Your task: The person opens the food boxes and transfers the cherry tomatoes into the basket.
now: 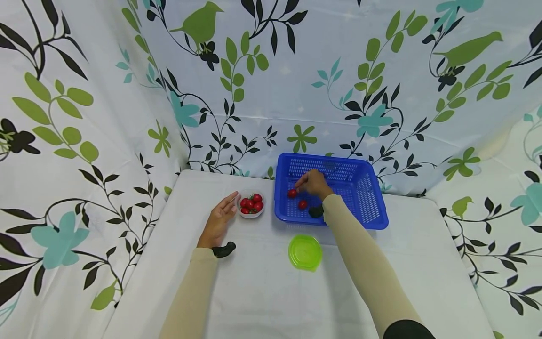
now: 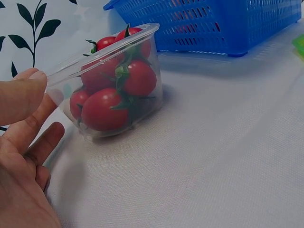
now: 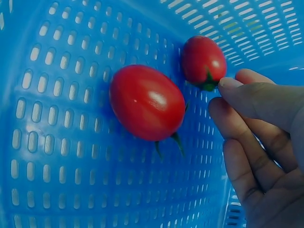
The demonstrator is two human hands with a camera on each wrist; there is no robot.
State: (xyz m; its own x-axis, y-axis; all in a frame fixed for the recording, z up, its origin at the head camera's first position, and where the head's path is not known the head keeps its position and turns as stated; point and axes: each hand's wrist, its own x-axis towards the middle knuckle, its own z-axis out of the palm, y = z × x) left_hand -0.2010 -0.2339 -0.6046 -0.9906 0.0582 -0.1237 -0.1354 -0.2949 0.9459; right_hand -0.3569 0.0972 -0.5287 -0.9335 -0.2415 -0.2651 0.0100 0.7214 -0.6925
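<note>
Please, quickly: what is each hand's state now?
Left hand: open, fingers touching the clear container.
Right hand: thumb at the stem of a tomato; whether it pinches cannot be told.

Note white-clothed bench [image 1: 254, 292], bearing green lid [image 1: 305, 253] and, relative to lid, blue basket [image 1: 368, 202] at one o'clock, clear container [image 1: 252, 215] at ten o'clock.

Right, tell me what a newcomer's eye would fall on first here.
Probably the blue basket at the back, holding two red tomatoes, the right hand at one. Next, the clear tomato-filled tub left of the basket, touched by the left hand, then the green lid in front.
</note>
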